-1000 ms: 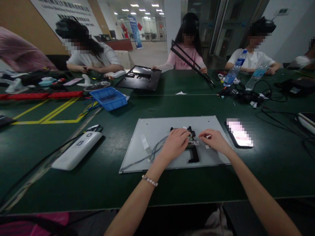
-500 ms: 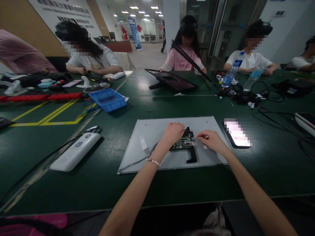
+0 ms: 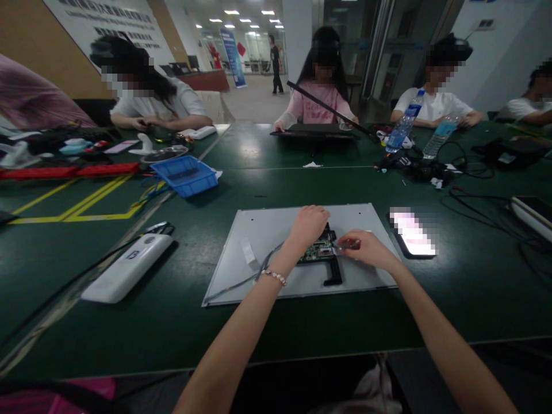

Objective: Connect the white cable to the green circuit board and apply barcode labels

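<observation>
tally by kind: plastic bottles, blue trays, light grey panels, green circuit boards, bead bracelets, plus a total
Plastic bottles: 2
Blue tray: 1
Light grey panel: 1
Green circuit board: 1
Bead bracelet: 1
Total: 6

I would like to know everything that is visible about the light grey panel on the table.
The panel is a flat, light grey rectangle, perhaps metal, with two small dark spots near its far corners. It lies flat on the green table. On it are a green circuit board beside black bracket parts, a white strip and grey cabling. The left hand and right hand partly cover it; whether they touch it is unclear.
</observation>
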Demonstrator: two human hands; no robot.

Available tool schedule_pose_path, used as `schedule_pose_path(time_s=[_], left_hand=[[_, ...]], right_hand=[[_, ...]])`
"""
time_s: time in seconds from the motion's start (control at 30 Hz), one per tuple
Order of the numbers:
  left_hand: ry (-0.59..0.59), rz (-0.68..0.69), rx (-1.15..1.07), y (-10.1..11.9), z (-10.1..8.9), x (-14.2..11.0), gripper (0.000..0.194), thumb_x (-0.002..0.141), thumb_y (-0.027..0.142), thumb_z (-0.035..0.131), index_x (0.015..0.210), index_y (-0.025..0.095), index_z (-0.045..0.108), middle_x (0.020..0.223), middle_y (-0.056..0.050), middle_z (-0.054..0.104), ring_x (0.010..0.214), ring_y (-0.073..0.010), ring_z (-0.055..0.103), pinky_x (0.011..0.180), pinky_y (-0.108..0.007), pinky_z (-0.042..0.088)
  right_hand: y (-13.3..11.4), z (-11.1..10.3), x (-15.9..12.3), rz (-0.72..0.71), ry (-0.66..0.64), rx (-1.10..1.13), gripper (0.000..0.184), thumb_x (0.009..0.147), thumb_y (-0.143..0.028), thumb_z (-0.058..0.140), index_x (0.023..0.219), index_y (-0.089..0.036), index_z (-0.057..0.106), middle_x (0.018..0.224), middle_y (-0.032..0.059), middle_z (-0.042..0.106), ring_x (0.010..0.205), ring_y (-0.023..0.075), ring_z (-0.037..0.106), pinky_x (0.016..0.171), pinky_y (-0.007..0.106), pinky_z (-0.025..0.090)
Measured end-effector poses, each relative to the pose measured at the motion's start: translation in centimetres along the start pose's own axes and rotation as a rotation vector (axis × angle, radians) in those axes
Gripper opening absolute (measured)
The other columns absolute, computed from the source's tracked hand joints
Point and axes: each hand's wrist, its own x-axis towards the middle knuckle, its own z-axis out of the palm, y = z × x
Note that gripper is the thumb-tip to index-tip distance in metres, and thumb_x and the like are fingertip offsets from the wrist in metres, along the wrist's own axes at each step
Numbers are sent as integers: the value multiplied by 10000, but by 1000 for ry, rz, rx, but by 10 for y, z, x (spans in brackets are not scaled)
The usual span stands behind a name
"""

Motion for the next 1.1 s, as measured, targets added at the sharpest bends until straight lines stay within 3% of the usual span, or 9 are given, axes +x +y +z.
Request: schedule_pose_path(time_s=[0.1,0.27,0.57,0.73,0.93,1.1], left_hand=[[18,97,-24,15,0,10,208,874,155,449,850,150,655,905,-91,651,900,-207,577,799,-338,385],[-61,169,-33,31,9,22,205,842,135,477,784,144,673,898,-105,661,873,-209,584,801,-353,367],[-75,124,-64,24,13,18,179,801,175,505,866,164,671,928,-94,675,933,-226,592,850,-380,365],[4,24,-131,2,-1,-3,256,831,204,479,1032,196,638,1045,-71,664,1011,-213,576,922,-394,349],[49,-88,-217,-25,-14,-48,233,862,206,460,1010,196,639,1048,-50,662,986,-196,585,922,-376,386],[117,-158,-278,-38,-12,-74,234,877,193,440,1026,190,620,1036,-50,652,994,-193,581,913,-371,416]], right_hand=[[-1,1,-1,-9,-9,-37,227,705,-247,669,928,-211,690,962,56,631,825,173,603,760,319,481],[4,4,1,-1,8,-26,148,698,-215,658,842,-192,683,950,53,619,829,162,597,777,313,474],[6,8,3,39,-28,91,204,679,-181,649,882,-173,631,782,11,647,704,140,595,665,275,467],[1,5,1,26,-42,-21,256,683,-221,665,938,-197,656,827,18,640,730,147,579,672,283,450],[1,3,0,-8,-36,-127,114,709,-269,661,805,-207,668,835,28,598,724,148,564,658,282,436],[15,-9,-2,110,-43,-58,152,776,-327,583,800,-197,659,730,23,648,656,158,595,587,272,438]])
